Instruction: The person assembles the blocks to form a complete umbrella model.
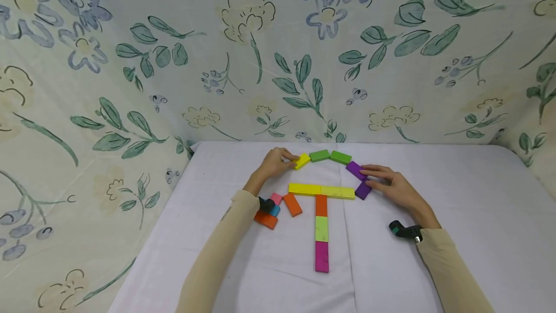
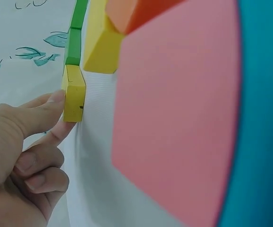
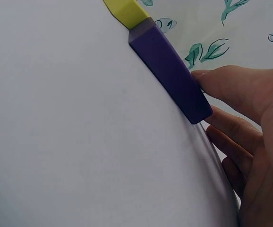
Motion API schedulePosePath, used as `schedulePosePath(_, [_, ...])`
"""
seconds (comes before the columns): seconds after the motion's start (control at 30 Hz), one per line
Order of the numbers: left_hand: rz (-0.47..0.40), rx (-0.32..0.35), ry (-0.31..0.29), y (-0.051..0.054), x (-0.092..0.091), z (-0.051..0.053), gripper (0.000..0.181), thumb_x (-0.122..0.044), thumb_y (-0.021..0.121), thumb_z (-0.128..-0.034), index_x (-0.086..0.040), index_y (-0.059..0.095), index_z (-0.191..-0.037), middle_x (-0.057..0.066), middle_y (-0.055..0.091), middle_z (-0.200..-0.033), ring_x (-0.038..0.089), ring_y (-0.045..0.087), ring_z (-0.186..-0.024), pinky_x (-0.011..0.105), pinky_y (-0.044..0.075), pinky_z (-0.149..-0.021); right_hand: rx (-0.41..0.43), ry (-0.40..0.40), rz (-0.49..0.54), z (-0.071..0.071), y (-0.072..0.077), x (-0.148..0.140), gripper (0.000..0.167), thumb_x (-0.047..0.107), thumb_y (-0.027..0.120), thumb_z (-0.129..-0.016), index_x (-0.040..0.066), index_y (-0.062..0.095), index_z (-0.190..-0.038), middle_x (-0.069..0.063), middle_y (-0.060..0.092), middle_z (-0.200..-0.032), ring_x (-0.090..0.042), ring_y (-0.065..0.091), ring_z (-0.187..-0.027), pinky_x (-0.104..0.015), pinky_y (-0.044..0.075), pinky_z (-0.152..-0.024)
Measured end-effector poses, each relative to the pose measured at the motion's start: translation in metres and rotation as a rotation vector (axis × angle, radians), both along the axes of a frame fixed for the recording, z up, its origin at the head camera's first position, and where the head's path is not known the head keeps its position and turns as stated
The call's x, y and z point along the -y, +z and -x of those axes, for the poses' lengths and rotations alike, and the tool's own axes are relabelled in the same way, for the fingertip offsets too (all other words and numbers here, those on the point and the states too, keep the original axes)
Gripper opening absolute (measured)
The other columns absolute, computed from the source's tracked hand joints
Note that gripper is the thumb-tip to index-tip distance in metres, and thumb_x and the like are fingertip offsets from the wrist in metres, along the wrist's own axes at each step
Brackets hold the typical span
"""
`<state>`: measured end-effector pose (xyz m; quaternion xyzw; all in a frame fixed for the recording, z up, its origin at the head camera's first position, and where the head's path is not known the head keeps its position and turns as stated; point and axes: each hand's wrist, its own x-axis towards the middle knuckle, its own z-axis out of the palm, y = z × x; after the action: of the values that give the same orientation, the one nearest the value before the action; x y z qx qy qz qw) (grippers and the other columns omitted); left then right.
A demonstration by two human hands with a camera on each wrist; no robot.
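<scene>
An arc of blocks lies near the table's far edge: a yellow block (image 1: 302, 161), two green blocks (image 1: 320, 155) and two purple blocks (image 1: 356, 171). My left hand (image 1: 277, 162) pinches the yellow block at the arc's left end between thumb and index finger, other fingers curled. On the right, my right hand (image 1: 397, 187) touches the purple blocks from their outer side with fairly straight fingers. Its thumb meets one purple block (image 3: 172, 73) in the right wrist view. Below the arc, a yellow bar (image 1: 306, 189) tops a column of orange, light green and magenta (image 1: 322, 256) blocks.
Beside my left wrist lie a pink block (image 1: 276, 199), a blue block (image 1: 275, 210) and two orange blocks (image 1: 292, 205), partly hidden by the wrist camera. A white cloth (image 1: 391, 279) covers the table. Floral fabric (image 1: 278, 62) hangs behind it.
</scene>
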<state>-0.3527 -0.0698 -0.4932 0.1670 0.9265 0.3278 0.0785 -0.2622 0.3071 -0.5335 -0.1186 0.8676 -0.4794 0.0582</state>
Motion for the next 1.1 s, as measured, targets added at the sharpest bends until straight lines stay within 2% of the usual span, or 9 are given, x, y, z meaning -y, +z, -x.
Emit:
schedulePosePath(0.47, [0.0,0.02,0.032,0.001,-0.003,-0.002,0.028,-0.019,0.076,-0.0955,-0.019,0.077,-0.123,0.003,0.073,-0.123,0.022,0.063,-0.114,0.035,0.053,-0.1,-0.01,0.002,-0.006,0.001,0.0,0.0,0.044,0.03,0.069,-0.101,0.012,0.065,-0.141,-0.015,0.043,-0.161,-0.046,0.024,-0.155,-0.074,0.014,-0.12])
schedulePosePath(0.63, [-0.003,-0.007,0.01,0.006,0.004,-0.008,0.029,-0.02,0.074,-0.0971,-0.02,0.076,-0.126,0.005,0.072,-0.124,0.022,0.062,-0.117,0.036,0.054,-0.102,-0.012,0.003,-0.006,0.0,0.0,0.0,0.044,0.031,0.069,-0.101,0.012,0.065,-0.14,-0.015,0.043,-0.161,-0.046,0.025,-0.155,-0.074,0.014,-0.12])
schedulePosePath(0.77, [-0.038,-0.038,-0.033,0.011,0.019,-0.018,0.03,-0.019,0.074,-0.0973,-0.017,0.075,-0.128,0.007,0.071,-0.123,0.025,0.063,-0.119,0.041,0.055,-0.103,-0.013,0.004,-0.005,0.0,0.0,0.001,0.044,0.031,0.069,-0.1,0.012,0.066,-0.14,-0.015,0.043,-0.161,-0.046,0.025,-0.155,-0.074,0.014,-0.12])
schedulePosePath(0.87, [-0.061,-0.028,-0.062,0.013,0.035,-0.028,0.032,-0.02,0.075,-0.0958,-0.016,0.075,-0.128,0.007,0.071,-0.125,0.027,0.062,-0.12,0.044,0.055,-0.104,-0.012,0.003,-0.005,0.0,0.0,0.0,0.044,0.031,0.069,-0.1,0.013,0.066,-0.14,-0.016,0.043,-0.161,-0.046,0.025,-0.154,-0.073,0.014,-0.12])
schedulePosePath(1.1, [-0.108,0.036,-0.086,0.018,0.07,-0.062,0.038,-0.022,0.079,-0.0924,-0.016,0.075,-0.129,0.008,0.068,-0.128,0.031,0.059,-0.124,0.049,0.052,-0.107,-0.023,0.007,-0.014,0.0,-0.001,0.0,0.044,0.032,0.068,-0.101,0.012,0.065,-0.14,-0.018,0.043,-0.161,-0.048,0.026,-0.153,-0.074,0.015,-0.119])
